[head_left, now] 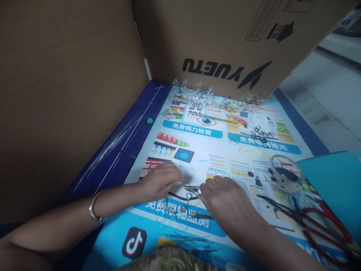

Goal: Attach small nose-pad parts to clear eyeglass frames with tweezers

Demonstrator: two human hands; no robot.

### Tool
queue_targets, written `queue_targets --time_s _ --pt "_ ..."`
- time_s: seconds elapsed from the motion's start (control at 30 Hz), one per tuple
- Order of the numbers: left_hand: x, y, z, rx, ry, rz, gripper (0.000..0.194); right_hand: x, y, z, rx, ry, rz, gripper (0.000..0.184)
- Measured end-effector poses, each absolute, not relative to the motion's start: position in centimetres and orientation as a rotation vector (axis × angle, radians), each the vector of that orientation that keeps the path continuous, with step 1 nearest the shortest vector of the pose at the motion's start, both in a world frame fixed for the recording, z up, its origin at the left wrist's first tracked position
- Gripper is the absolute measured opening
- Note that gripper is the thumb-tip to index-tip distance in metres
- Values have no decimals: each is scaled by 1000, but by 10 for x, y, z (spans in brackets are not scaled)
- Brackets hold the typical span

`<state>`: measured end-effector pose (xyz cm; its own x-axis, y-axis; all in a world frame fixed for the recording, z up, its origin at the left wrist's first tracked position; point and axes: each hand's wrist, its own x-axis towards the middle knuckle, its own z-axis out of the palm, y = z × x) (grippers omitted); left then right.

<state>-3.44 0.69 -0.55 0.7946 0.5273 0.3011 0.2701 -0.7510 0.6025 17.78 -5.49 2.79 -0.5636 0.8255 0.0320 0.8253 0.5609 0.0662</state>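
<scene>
My left hand (162, 180) lies knuckles up on a printed poster (197, 150), fingers curled and pinched at the tips on something too small to name. A silver bangle (94, 206) circles that wrist. My right hand (225, 201) is closed on small metal pliers (192, 189), whose jaws point left toward the left fingertips. Thin wire and small clear beads (183, 203) lie on the poster just below the two hands.
Cardboard walls (70, 94) stand at the left and back. Clear plastic bits (208, 94) pile along the back wall. Small black rings (262, 133), a roll of clear tape (286, 173), red-handled scissors (318, 222) and a teal sheet (335, 180) lie at the right. A green pin (149, 121) sits at the left.
</scene>
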Motion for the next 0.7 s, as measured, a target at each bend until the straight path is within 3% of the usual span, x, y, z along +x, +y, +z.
queue_targets --time_s 0.33,0.7 --pt "-34 8 -2 2418 633 592 23 181 -50 15 1552 2874 60 12" --pt "-35 7 -4 2453 641 611 15 179 -46 11 1559 2944 17 12"
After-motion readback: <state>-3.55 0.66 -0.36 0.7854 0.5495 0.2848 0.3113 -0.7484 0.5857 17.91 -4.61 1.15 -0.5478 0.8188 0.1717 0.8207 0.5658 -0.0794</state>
